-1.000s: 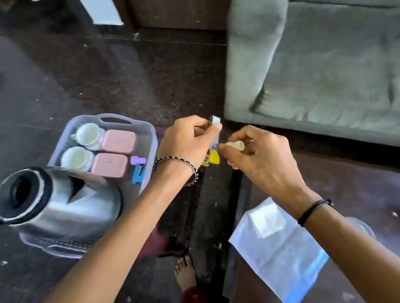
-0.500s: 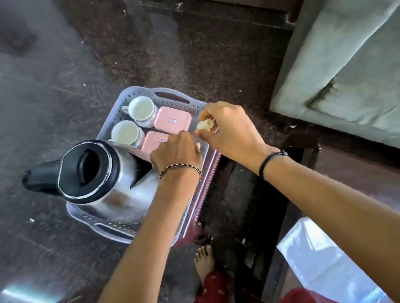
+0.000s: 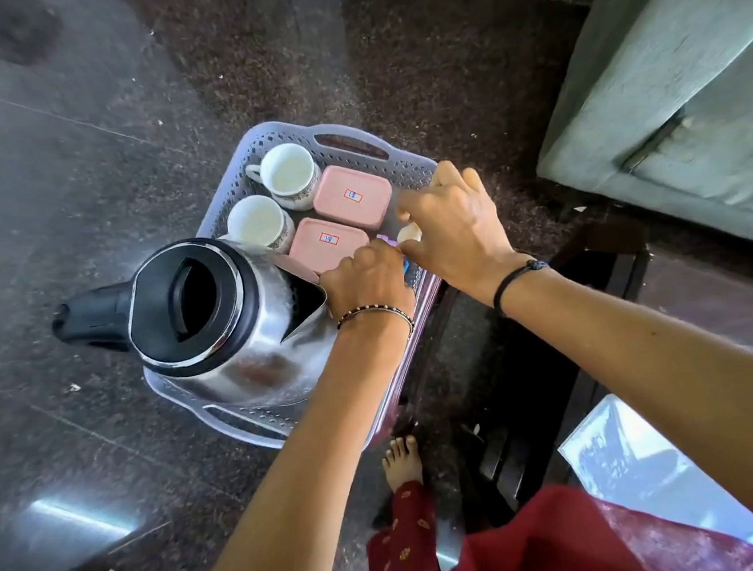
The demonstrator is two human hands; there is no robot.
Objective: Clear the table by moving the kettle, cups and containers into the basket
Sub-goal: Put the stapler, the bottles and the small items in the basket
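The grey plastic basket [image 3: 352, 141] stands on the dark floor. In it are the steel kettle [image 3: 210, 312] with a black lid, two white cups [image 3: 291, 173] [image 3: 256, 221] and two pink lidded containers [image 3: 351, 195] [image 3: 328, 241]. My left hand [image 3: 367, 286] hovers low over the basket's right side, fingers curled; whatever is inside it is hidden. My right hand [image 3: 452, 226] is just beside it and pinches a small cream object [image 3: 408, 234]. Purple [image 3: 386, 239] and blue bits show between the hands.
A grey sofa [image 3: 670, 91] stands at the right. A dark wooden table [image 3: 715, 296] with a clear plastic bag [image 3: 625, 459] on it lies at lower right. My bare foot [image 3: 402, 461] is on the floor below the basket.
Both hands came down from in front of the sofa to the basket's right side. The view swung down over the basket. The small packet seen in the left hand no longer shows.
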